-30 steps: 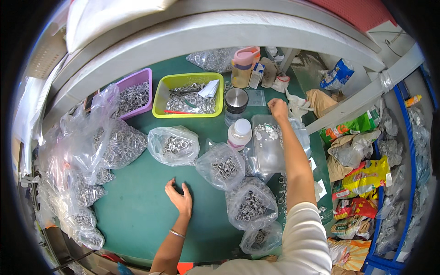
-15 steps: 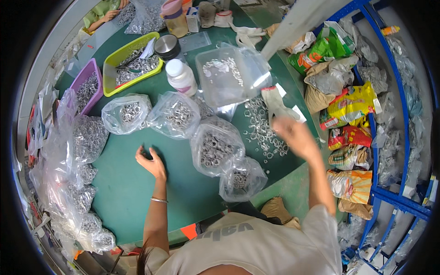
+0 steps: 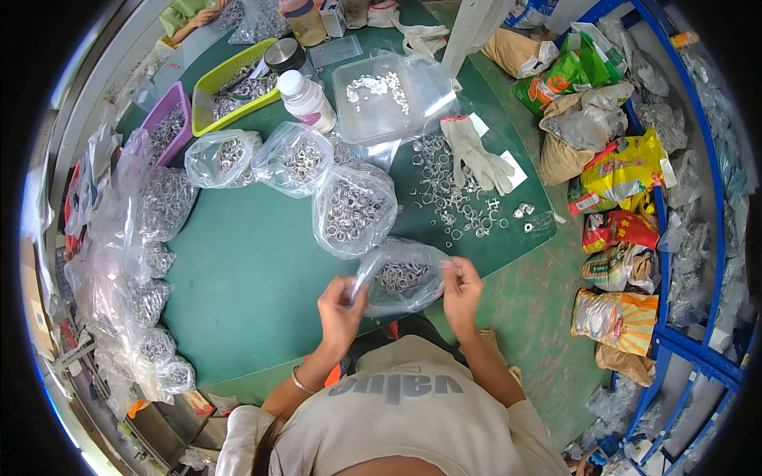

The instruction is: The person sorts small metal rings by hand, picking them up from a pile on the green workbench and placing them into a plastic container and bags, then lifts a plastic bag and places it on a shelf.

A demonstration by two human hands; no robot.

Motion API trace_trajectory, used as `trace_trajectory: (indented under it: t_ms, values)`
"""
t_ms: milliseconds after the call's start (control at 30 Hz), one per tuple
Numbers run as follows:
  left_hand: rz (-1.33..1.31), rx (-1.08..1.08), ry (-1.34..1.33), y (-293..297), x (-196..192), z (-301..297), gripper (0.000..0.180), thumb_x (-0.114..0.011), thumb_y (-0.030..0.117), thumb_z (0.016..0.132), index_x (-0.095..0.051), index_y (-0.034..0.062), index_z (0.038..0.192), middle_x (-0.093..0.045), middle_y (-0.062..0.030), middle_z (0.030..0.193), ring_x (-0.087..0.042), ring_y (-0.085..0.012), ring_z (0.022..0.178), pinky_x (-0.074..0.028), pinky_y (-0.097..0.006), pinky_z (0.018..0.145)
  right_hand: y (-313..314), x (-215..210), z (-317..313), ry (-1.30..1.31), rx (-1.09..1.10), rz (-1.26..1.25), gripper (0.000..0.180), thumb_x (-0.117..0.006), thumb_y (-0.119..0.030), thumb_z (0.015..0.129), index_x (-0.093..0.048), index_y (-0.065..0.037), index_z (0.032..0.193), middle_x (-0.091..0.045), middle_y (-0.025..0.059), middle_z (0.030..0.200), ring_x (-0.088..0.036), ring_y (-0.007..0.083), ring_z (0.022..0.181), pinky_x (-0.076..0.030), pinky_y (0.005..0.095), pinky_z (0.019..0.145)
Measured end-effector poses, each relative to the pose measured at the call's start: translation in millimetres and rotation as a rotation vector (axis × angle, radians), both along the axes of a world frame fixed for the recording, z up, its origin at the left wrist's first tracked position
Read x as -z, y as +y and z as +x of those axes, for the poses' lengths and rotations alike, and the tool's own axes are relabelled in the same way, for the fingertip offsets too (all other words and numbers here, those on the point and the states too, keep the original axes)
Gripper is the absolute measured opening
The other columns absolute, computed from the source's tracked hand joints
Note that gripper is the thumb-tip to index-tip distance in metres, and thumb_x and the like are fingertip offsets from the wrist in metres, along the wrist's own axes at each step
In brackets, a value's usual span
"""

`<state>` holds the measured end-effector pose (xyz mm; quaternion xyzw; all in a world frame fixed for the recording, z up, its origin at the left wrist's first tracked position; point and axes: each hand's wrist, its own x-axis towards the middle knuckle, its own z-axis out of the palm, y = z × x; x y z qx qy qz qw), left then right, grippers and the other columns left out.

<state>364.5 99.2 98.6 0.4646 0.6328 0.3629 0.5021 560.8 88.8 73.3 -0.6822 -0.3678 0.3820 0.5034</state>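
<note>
Both hands are at a clear plastic bag (image 3: 373, 297) by the table's near edge, with silvery rings (image 3: 402, 275) inside it. My left hand (image 3: 341, 311) pinches the bag's left rim, and my right hand (image 3: 463, 290) pinches the right rim, so the mouth is spread between them. Just beyond stands a larger open bag of rings (image 3: 355, 213). Two more open bags, a middle one (image 3: 295, 159) and a left one (image 3: 225, 159), form a row with it. Loose rings (image 3: 444, 186) lie scattered to the right, beside a grey-white glove (image 3: 476, 159).
A clear tray (image 3: 373, 131) with small white pieces, a white bottle (image 3: 305, 101), a yellow-green basket (image 3: 208, 119) and a purple basket (image 3: 184, 127) stand farther back. Filled bags (image 3: 165, 210) line the left edge. Sacks (image 3: 615, 317) and a blue shelf rack (image 3: 698, 353) are at right.
My right hand has come from the glove and loose rings to the nearest bag's right rim. My left hand has moved right from the bare tabletop and taken hold of its left rim.
</note>
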Motion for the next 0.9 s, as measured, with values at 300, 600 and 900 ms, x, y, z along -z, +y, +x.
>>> trace_trajectory:
  t_ms: [300, 600, 900]
  values:
    - [-0.048, -0.024, 0.001, 20, -27, -19, 0.010, -0.063, -0.002, 0.077, -0.055, 0.0007, 0.083, -0.050, 0.0026, 0.068, -0.042, -0.0033, 0.058, -0.036, -0.019, 0.050, 11, -29, 3, 0.114, -0.052, -0.002, 0.005, -0.055, -0.004, 0.087, -0.050, -0.002, 0.086, -0.048, -0.0026, 0.068, -0.040, 0.0020, 0.057, -0.033, 0.0183, 0.049]
    - [0.142, 0.028, 0.215, 9, -35, -15, 0.012, -0.066, 0.005, 0.077, -0.057, 0.0010, 0.084, -0.051, -0.0070, 0.077, -0.048, -0.0140, 0.059, -0.042, -0.025, 0.053, 11, -35, 12, 0.855, -0.152, -0.264, 0.021, -0.052, -0.009, 0.086, -0.046, -0.004, 0.106, -0.057, 0.0092, 0.099, -0.057, 0.0180, 0.085, -0.046, 0.0306, 0.075]
    - [-0.159, -0.116, 0.006, -10, -15, -19, 0.017, -0.064, 0.008, 0.078, -0.055, -0.0005, 0.091, -0.050, 0.0028, 0.059, -0.046, -0.0050, 0.051, -0.040, -0.023, 0.046, 37, -36, 21, 0.285, -0.478, -0.211, 0.016, -0.062, -0.002, 0.077, -0.059, 0.000, 0.093, -0.055, 0.0003, 0.072, -0.050, 0.0104, 0.063, -0.039, 0.0229, 0.057]
